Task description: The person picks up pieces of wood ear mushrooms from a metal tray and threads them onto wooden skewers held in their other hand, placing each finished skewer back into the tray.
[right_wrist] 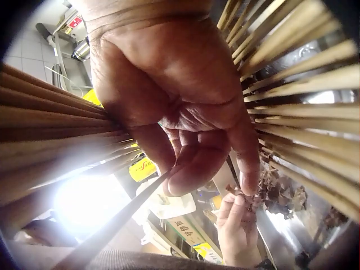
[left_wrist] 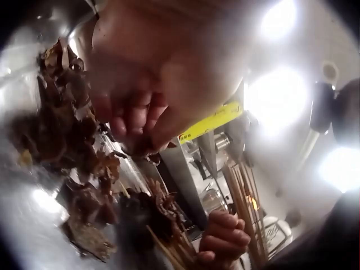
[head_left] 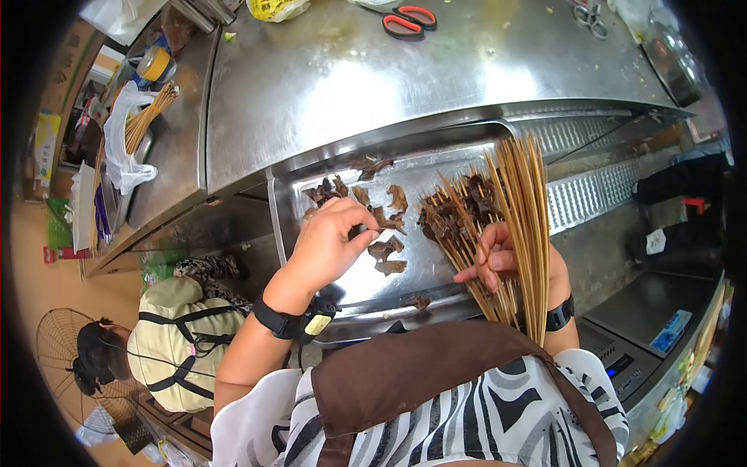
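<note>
Over a steel tray (head_left: 311, 331), my left hand (head_left: 327, 237) pinches a dark brown piece of wood ear mushroom between thumb and fingers. More wood ear pieces (head_left: 387, 247) lie scattered around and beneath it; the left wrist view shows a heap of them (left_wrist: 67, 118). At the tray's right side, my right hand (head_left: 498, 257) pinches a thin bamboo skewer (right_wrist: 121, 216) between thumb and finger. A thick bundle of bare skewers (head_left: 521, 210) rests against that hand. Beside it, several skewers threaded with wood ear (head_left: 447, 222) lean toward the tray's middle.
A steel counter (head_left: 264, 101) runs behind the tray, with red-handled scissors (head_left: 405, 23) and a yellow bag (head_left: 272, 8) on it. More skewers in a white bag (head_left: 128, 140) stand at left. Another person (head_left: 175, 342) is low at the left; a black appliance (head_left: 630, 350) stands at right.
</note>
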A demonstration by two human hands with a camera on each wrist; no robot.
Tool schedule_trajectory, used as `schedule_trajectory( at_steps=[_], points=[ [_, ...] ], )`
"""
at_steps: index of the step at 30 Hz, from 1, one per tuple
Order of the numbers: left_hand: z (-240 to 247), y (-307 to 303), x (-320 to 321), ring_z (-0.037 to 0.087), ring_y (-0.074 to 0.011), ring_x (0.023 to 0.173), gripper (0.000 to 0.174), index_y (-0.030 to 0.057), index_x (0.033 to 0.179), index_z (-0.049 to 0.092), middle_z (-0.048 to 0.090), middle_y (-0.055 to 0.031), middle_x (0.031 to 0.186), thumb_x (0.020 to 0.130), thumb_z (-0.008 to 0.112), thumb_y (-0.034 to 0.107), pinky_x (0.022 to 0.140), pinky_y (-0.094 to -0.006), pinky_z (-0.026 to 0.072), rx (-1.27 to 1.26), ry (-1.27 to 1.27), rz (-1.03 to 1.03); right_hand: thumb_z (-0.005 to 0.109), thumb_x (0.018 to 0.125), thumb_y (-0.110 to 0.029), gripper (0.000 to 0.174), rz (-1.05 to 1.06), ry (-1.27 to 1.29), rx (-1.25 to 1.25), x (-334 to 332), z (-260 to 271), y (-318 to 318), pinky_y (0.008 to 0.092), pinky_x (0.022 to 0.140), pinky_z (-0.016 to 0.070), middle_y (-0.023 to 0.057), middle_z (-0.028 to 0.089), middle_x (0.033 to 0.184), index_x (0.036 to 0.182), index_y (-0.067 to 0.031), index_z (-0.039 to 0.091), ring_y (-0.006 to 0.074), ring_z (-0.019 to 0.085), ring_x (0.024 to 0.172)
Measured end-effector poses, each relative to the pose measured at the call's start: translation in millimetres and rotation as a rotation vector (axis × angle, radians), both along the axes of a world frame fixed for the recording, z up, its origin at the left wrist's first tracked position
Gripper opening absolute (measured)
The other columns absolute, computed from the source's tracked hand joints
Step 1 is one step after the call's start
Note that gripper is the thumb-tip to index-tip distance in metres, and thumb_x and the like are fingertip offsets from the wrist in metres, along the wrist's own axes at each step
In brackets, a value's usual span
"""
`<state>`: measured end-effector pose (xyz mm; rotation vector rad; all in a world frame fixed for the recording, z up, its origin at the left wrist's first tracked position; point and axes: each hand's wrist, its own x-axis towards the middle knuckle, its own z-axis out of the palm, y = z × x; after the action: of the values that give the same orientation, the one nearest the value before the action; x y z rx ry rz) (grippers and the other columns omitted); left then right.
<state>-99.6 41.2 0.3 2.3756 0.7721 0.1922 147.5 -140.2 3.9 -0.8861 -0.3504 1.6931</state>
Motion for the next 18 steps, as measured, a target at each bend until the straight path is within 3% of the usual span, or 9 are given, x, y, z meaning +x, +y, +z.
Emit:
schedule_trajectory(
  at_steps=[1,2,4,9,11,14,18],
  points=[
    [-0.8,1.3,0.3,0.059,-0.0154,0.083,0.008,0.0052,0.088,0.065,0.062,-0.0019,0.087,0.084,0.072,0.008,0.074,-0.0295,0.0491,-0.191,-0.088,0.075,0.071,0.081,-0.007,0.016,-0.002,-0.002,0.006,1.0,-0.3,0.4,0.0503,0.095,0.0497,0.0070,0.061,0.069,0.092,0.0003,0.060,0.0177,0.064,0.062],
    [-1.6,0.9,1.4,0.059,-0.0154,0.083,0.008,0.0052,0.088,0.065,0.062,-0.0019,0.087,0.084,0.072,0.008,0.074,-0.0295,0.0491,-0.186,-0.090,0.073,0.070,0.082,-0.006,0.016,0.007,0.015,0.009,1.7,-0.6,0.4,0.0503,0.095,0.0498,0.0071,0.061,0.069,0.092,0.0004,0.060,0.0177,0.064,0.062],
    [-3.8,-1.9,6.8,0.056,-0.0076,0.081,0.006,0.0048,0.092,0.063,0.062,0.0013,0.086,0.092,0.066,0.010,0.075,-0.0255,0.0475,-0.720,-0.363,0.330,0.070,0.082,-0.006,0.015,0.015,0.026,0.016,2.3,-1.2,0.3,0.0503,0.095,0.0499,0.0072,0.062,0.070,0.093,0.0005,0.060,0.0178,0.064,0.063],
    [-3.7,-1.6,28.2,0.055,-0.0035,0.076,0.009,0.0039,0.098,0.060,0.063,0.0021,0.083,0.095,0.063,0.011,0.071,-0.0203,0.0455,-0.885,-0.602,0.395,0.066,0.084,-0.006,0.009,0.025,-0.010,0.032,-0.2,-2.1,2.0,0.0525,0.092,0.0512,0.0079,0.060,0.067,0.089,-0.0008,0.061,0.0187,0.063,0.060],
    [-8.5,-1.8,37.7,0.055,-0.0034,0.075,0.008,0.0045,0.097,0.060,0.062,0.0024,0.082,0.095,0.063,0.012,0.071,-0.0191,0.0449,-0.966,-0.686,0.518,0.065,0.084,-0.005,0.008,0.029,0.002,0.038,2.0,-4.1,1.0,0.0525,0.093,0.0503,0.0082,0.060,0.068,0.090,-0.0011,0.061,0.0189,0.063,0.063],
    [-10.1,-3.8,55.4,0.060,-0.0060,0.071,0.007,0.0074,0.098,0.058,0.063,0.0011,0.084,0.097,0.060,0.014,0.065,-0.0221,0.0499,-0.913,-0.691,0.516,0.068,0.086,-0.006,0.014,0.102,0.046,0.072,5.8,-11.2,1.1,0.0491,0.095,0.0497,0.0076,0.063,0.075,0.097,0.0011,0.061,0.0175,0.065,0.066],
    [-13.8,-6.7,74.2,0.062,-0.0087,0.067,0.011,0.0055,0.099,0.056,0.065,-0.0016,0.081,0.097,0.059,0.016,0.062,-0.0234,0.0513,-0.906,-0.686,0.520,0.068,0.086,-0.009,0.016,0.122,0.053,0.028,5.1,-7.2,1.9,0.0453,0.097,0.0489,0.0060,0.063,0.069,0.096,0.0019,0.062,0.0161,0.064,0.066]
  ],
)
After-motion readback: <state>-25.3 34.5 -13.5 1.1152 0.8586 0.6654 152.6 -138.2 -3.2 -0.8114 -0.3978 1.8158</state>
